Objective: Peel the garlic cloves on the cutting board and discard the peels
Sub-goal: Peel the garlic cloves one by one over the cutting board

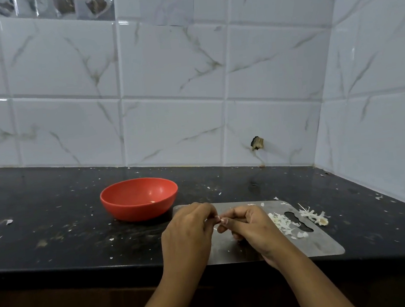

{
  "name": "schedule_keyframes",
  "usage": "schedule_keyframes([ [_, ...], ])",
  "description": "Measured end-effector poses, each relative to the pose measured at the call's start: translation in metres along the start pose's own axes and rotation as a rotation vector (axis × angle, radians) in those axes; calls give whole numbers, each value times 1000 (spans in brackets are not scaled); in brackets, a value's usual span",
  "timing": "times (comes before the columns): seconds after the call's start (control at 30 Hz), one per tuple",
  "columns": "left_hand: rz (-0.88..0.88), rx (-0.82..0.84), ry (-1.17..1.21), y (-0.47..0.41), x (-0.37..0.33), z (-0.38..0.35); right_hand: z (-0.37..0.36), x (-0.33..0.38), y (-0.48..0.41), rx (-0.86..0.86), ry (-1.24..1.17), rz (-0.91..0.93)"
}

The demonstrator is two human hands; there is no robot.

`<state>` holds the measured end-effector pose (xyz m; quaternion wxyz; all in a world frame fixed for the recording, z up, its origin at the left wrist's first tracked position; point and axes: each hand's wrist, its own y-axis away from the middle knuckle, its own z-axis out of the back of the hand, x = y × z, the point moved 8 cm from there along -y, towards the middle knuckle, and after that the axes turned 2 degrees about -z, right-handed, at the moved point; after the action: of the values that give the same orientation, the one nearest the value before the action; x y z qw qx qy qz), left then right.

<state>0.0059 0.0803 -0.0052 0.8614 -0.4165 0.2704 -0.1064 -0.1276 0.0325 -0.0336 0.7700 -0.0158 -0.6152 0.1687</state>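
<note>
Over the left part of a grey metal cutting board (321, 242), my left hand (188, 231) and my right hand (248, 225) meet fingertip to fingertip. Between them they pinch a small garlic clove (218, 220), mostly hidden by the fingers, with only a pale bit showing. A heap of white peels (281, 222) lies on the board just right of my right hand. A garlic stem with papery skin (313, 214) lies at the board's right edge. A red bowl (139, 199) stands behind and left of the board, with a pale piece inside near its front wall.
The board lies on a black stone counter (54, 217) speckled with peel scraps. White marbled tiles (165, 82) form the back wall and the right wall, which meet in a corner at the far right. The counter's front edge runs just below the board.
</note>
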Motion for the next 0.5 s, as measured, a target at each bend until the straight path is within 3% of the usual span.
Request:
schedule_keyframes([
  [0.23, -169, -68, -133, -2, -13, 5, 0, 3, 1, -10, -19, 4],
  [0.5, -176, 18, -77, -8, -4, -1, -1, 1, 0, 15, -29, 2],
])
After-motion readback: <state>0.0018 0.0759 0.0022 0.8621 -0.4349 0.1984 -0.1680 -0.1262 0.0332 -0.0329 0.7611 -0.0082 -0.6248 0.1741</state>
